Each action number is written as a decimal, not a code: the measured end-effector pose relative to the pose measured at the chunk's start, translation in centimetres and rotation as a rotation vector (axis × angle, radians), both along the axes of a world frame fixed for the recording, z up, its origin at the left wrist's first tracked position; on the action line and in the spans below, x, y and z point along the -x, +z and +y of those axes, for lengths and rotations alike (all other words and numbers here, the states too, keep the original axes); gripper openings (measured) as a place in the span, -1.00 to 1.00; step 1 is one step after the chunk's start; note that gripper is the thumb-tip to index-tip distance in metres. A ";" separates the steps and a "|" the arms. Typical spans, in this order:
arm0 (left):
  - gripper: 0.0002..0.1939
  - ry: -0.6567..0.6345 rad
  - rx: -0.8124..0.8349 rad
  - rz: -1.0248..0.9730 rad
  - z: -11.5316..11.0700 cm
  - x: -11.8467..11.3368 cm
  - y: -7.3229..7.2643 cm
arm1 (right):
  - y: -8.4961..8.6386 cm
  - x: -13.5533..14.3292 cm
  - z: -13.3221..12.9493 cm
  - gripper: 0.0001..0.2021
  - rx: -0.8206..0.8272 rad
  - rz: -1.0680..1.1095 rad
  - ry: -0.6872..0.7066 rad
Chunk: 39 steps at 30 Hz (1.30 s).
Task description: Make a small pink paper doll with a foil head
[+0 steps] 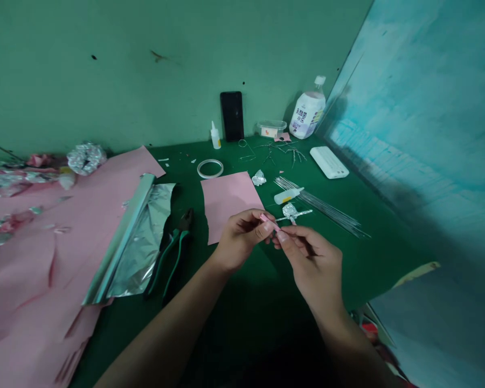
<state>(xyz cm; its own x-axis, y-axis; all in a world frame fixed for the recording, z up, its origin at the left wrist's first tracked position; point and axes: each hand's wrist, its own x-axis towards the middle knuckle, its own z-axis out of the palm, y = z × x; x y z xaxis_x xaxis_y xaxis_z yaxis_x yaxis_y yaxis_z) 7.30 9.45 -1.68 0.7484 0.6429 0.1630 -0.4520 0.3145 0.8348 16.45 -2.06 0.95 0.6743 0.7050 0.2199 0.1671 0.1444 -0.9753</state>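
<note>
A small, narrow pink paper piece is pinched between my two hands above the green table. My left hand grips its upper left end with thumb and fingers. My right hand holds the lower right end, fingertips close to the left ones. Just behind the hands lie a pink paper sheet, a crumpled foil piece with thin arms and a small glue bottle. A bundle of thin metal wires is to the right of them.
Pliers, a foil roll and large pink paper lie left. At the back are a tape ring, a second glue bottle, a phone, a plastic tub, a large bottle and a white block.
</note>
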 end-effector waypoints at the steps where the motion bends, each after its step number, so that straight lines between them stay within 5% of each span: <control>1: -0.93 0.001 0.004 0.000 0.0 0.0 0.0 | 0.0 0.0 0.0 -0.92 0.002 0.020 -0.001; 15: -0.86 -0.016 0.088 0.058 -0.4 -0.1 0.8 | -1.0 0.3 0.5 -0.91 -0.082 0.262 0.050; 30: -0.77 -0.139 0.163 -0.020 0.2 0.1 0.3 | 0.4 0.7 -0.1 -0.90 -0.033 -0.306 0.039; 39: -0.77 -0.160 0.115 -0.055 0.3 0.2 -0.2 | 0.6 1.0 0.0 -0.89 -0.023 -0.387 -0.013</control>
